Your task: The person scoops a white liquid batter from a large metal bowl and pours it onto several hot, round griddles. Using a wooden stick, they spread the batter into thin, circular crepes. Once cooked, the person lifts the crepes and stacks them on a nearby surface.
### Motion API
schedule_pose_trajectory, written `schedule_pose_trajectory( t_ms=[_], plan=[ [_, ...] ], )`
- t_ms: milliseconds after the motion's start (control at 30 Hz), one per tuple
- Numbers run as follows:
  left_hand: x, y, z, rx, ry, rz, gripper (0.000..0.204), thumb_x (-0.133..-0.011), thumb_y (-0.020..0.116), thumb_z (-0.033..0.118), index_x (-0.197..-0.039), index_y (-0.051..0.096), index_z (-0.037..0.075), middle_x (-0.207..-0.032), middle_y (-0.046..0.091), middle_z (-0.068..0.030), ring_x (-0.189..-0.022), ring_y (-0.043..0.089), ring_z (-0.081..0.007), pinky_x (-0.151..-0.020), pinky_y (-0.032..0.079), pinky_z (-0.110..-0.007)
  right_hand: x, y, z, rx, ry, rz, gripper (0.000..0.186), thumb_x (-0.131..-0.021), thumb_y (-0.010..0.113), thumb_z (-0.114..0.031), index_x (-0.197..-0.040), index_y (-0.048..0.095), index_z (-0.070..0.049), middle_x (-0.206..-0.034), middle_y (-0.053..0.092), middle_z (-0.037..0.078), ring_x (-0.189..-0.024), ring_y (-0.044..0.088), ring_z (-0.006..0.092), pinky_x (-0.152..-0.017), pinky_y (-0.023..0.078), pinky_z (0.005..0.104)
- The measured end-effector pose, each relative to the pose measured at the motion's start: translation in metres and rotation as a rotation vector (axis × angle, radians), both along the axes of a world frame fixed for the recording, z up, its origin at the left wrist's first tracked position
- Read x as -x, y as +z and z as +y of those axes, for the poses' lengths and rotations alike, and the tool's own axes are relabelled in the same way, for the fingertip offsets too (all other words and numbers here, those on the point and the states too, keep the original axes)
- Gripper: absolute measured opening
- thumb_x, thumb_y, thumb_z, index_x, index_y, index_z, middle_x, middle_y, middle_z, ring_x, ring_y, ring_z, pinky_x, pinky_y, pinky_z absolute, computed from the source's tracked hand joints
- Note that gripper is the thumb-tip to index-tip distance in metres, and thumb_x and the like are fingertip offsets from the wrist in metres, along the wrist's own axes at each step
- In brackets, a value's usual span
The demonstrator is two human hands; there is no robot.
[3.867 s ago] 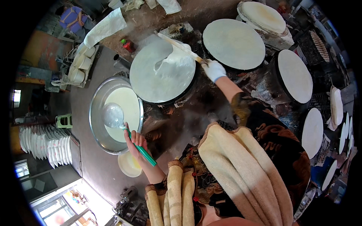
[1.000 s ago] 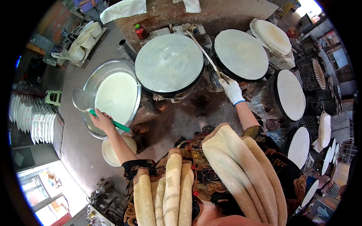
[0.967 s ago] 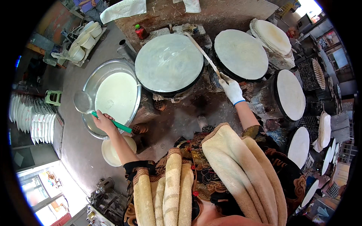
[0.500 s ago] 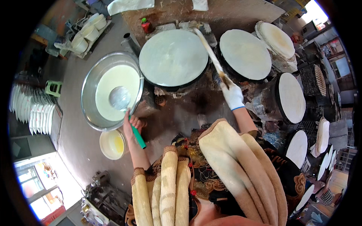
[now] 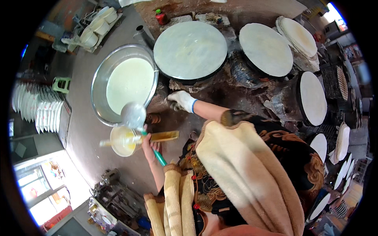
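A person's bare left hand has its fingers wrapped around the green handle of a round ladle, whose bowl overlaps the near rim of a large metal basin of creamy batter. A flat wooden stick crosses the same hand, reaching out over a small white tub with yellow liquid inside. The left hand appears to hold both tools, though blur hides how the fingers grip the stick. The white-gloved right hand hangs between the basin and a round griddle topped with a smooth pale layer. Its fingers are partly bent and seem to pinch nothing; I cannot tell how closely they press together.

The step in hand looks like a changeover of tools, leaving the gloved hand free. The next move likely calls for a steady left grip, so that the crossed handles do not slip toward the tub.

Half a second ago, the right hand held the stick beside the griddle and the ladle's bowl was over the batter. Now the stick is at the left hand, and the right hand has shifted leftward without it.
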State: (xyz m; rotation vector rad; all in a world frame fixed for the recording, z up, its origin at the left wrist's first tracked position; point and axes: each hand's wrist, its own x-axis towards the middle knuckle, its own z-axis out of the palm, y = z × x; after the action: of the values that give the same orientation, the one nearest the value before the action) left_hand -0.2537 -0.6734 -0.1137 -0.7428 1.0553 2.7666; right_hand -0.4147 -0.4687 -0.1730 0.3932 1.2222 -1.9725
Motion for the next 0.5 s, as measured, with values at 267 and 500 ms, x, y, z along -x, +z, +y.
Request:
schedule_pose_trajectory(
  t_ms=[267, 500],
  plan=[
    [-0.031, 0.001, -0.03, -0.096, 0.256, -0.136, 0.007, -0.092, 0.055, 0.015, -0.086, 0.053, 0.013, -0.05, 0.038, 0.0081, -0.034, 0.033, -0.0045, -0.028, 0.029, -0.02, 0.087, -0.136, -0.027, 0.941, -1.203, -0.821, 0.016, -0.093, 0.044, -0.012, -0.1, 0.059, -0.01, -0.089, 0.058, 0.005, -0.079, 0.057, 0.0167, -0.067, 0.047, 0.0334],
    [0.013, 0.007, -0.017, -0.028, 0.133, 0.0, 0.03, -0.093, 0.051, 0.014, -0.123, 0.055, 0.014, -0.05, 0.037, 0.0077, -0.034, 0.032, -0.004, -0.03, 0.031, -0.019, 0.085, -0.119, 0.034, 0.556, -1.529, -0.795, 0.007, -0.09, 0.047, -0.016, -0.093, 0.052, -0.013, -0.084, 0.056, 0.001, -0.071, 0.054, 0.0146, -0.053, 0.04, 0.0327]
  ],
)
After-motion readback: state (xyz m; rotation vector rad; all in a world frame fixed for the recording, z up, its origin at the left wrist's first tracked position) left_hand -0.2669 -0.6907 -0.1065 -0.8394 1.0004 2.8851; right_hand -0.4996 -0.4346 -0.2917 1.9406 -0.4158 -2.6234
